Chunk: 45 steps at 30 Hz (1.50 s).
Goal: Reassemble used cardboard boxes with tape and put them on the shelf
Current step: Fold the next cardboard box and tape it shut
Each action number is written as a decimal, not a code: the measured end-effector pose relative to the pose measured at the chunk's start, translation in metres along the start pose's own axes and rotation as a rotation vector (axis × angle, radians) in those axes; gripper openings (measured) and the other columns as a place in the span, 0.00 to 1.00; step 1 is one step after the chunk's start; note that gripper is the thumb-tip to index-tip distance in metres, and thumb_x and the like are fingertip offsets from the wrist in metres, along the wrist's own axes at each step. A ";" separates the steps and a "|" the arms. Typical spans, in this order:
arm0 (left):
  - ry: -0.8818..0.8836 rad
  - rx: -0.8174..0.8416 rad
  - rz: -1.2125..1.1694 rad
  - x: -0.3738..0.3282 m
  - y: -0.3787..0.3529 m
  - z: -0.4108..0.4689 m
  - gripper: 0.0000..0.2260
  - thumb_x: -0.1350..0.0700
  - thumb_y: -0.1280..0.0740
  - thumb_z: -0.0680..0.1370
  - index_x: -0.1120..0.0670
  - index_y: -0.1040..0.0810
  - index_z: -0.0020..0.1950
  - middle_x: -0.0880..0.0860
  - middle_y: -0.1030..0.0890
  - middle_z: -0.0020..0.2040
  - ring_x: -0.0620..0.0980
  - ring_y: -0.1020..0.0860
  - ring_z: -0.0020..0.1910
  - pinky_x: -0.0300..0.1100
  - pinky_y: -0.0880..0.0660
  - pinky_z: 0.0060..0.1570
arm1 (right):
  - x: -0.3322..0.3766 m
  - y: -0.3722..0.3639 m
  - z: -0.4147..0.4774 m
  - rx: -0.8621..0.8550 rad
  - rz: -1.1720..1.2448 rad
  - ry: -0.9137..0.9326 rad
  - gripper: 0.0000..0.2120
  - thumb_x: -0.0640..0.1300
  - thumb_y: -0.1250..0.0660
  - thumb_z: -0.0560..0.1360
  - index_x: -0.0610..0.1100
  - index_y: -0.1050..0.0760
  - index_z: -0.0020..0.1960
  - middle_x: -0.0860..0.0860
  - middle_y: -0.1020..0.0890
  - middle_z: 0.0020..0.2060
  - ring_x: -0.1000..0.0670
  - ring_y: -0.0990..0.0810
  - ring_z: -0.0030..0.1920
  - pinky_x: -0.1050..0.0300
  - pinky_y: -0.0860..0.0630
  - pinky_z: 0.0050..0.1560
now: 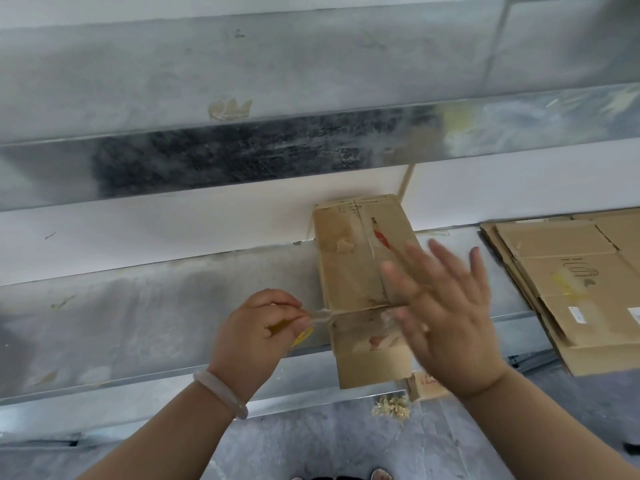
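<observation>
The cardboard box (349, 271) sits mid-frame on the metal shelf (156, 306). It looks light and worn, stiff along its folds but easy to dent, so I'd take it by the edges or corners rather than the panels. A strip of clear tape (356, 318) crosses its lower part, thin, sticky and quick to wrinkle. The left hand (256, 327), just left of the box, pinches that tape taut, something yellow under its fingers. The right hand (446, 317) is flat, fingers spread over the box's right side, blurred; whether it touches I can't tell. Flattened cardboard (568, 292) lies at the right.
</observation>
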<state>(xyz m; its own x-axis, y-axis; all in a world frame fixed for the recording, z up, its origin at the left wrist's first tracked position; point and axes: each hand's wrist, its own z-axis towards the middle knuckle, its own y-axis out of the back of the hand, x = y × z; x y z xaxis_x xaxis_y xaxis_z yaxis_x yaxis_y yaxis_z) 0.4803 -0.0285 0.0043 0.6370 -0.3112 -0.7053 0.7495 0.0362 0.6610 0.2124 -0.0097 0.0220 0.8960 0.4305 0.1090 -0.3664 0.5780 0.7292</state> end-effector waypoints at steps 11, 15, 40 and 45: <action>0.025 0.034 -0.010 0.000 -0.002 0.000 0.07 0.38 0.36 0.70 0.34 0.18 0.41 0.36 0.21 0.53 0.36 0.22 0.50 0.24 0.31 0.46 | -0.116 -0.040 -0.055 0.683 -0.049 -1.140 0.21 0.50 0.36 0.80 0.41 0.29 0.69 0.39 0.28 0.64 0.39 0.29 0.64 0.45 0.32 0.66; 0.018 0.031 -0.003 0.000 0.002 0.000 0.05 0.38 0.35 0.71 0.30 0.21 0.43 0.36 0.21 0.53 0.36 0.22 0.52 0.23 0.31 0.48 | -0.119 -0.051 -0.053 0.664 -0.066 -1.104 0.12 0.41 0.41 0.81 0.38 0.24 0.60 0.40 0.25 0.56 0.42 0.24 0.49 0.51 0.29 0.47; -0.095 0.123 -0.132 0.013 0.012 -0.007 0.06 0.39 0.37 0.71 0.30 0.20 0.41 0.36 0.21 0.52 0.38 0.22 0.52 0.27 0.30 0.49 | 0.117 0.063 -0.043 0.215 0.840 -0.984 0.24 0.34 0.36 0.78 0.66 0.23 0.51 0.47 0.18 0.36 0.52 0.28 0.28 0.60 0.31 0.31; -0.077 0.118 -0.127 0.009 0.014 -0.008 0.05 0.40 0.37 0.72 0.33 0.22 0.40 0.35 0.22 0.52 0.35 0.23 0.51 0.23 0.33 0.48 | 0.127 0.062 -0.037 0.317 0.638 -0.917 0.25 0.40 0.27 0.72 0.71 0.27 0.52 0.59 0.22 0.41 0.52 0.21 0.29 0.58 0.23 0.33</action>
<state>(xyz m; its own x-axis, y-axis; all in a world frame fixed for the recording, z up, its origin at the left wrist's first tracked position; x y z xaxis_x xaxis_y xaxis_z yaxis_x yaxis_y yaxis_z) 0.4982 -0.0233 0.0052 0.5197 -0.3778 -0.7663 0.7937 -0.1186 0.5967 0.2942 0.1068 0.0563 0.4641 -0.1574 0.8717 -0.8541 0.1814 0.4875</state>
